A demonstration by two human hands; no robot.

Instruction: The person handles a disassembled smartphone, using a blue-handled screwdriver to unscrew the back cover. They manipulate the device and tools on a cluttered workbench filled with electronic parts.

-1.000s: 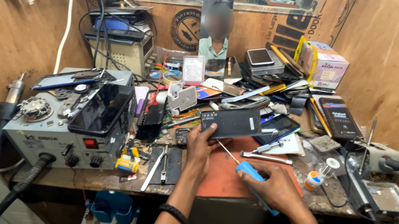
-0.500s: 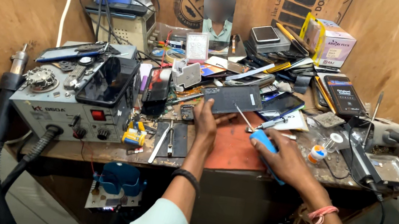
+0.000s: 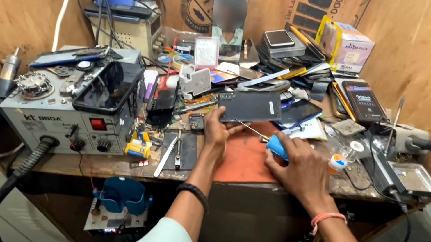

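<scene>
Gripping dark phone (image 3: 248, 107): left hand (image 3: 216, 132) | pinching blue screwdriver (image 3: 277, 147): right hand (image 3: 301, 169) | tip indistinct

You have one view only, from the camera on your head: it looks forward and steeply down over your forearms at the cluttered worktop (image 3: 118, 168), fairly near, with wooden walls closing in behind and on both sides.
</scene>
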